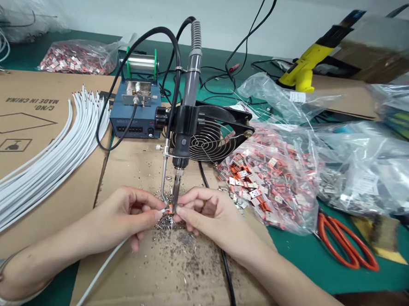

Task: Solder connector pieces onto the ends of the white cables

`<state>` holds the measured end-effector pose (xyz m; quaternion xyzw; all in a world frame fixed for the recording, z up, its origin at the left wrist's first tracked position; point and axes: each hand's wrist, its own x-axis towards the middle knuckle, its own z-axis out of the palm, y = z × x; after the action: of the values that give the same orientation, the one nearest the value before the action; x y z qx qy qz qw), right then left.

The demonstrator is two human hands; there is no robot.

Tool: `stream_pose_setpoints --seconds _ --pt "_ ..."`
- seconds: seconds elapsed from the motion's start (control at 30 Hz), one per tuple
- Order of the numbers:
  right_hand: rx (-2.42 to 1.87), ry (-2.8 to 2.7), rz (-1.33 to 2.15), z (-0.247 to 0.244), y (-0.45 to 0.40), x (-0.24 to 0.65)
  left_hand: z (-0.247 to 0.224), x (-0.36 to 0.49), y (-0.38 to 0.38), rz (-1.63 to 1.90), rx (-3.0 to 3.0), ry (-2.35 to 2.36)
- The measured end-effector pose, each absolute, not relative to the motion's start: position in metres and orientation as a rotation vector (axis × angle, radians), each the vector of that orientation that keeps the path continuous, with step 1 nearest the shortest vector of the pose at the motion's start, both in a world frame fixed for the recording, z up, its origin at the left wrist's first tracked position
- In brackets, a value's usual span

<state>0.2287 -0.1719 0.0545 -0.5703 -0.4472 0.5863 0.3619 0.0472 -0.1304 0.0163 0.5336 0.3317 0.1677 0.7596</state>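
My left hand (127, 220) pinches a white cable (109, 260) close to its end, between thumb and forefinger. The rest of the cable hangs down toward the bottom edge. Opposite it, my right hand (214, 213) is closed in a pinch on a small orange-and-metal connector (169, 209), mostly covered by the fingers. Cable end and connector meet under the tip of an upright soldering iron (183, 142) held in a stand. A thin metal solder feed tube (163, 178) bends in beside the tip. Whether the tip touches the joint, I cannot tell.
Left lies a bundle of white cables (58, 139) on cardboard. Behind stand a blue solder feeder (133, 116) with a solder spool (140, 63) and a black fan (208, 137). Right are a bag of orange connectors (275, 176), red-handled scissors (348, 240) and a yellow heat gun (307, 64).
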Motion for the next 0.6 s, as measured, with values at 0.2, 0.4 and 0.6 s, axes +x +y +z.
stream_pose_setpoints --seconds 0.2,0.4,0.6 --pt "-1.482 -1.154 1.496 0.0564 -0.1706 0.2269 0.0179 0.0454 -0.1285 0.334 1.231 0.711" --pt "-1.523 -1.191 1.469 0.0561 -0.1702 0.2267 0.0193 0.0447 -0.1274 0.323 1.245 0.708" --pt "-1.562 -1.197 1.465 0.0557 -0.1715 0.2276 0.0141 0.047 -0.1299 0.427 1.167 0.699"
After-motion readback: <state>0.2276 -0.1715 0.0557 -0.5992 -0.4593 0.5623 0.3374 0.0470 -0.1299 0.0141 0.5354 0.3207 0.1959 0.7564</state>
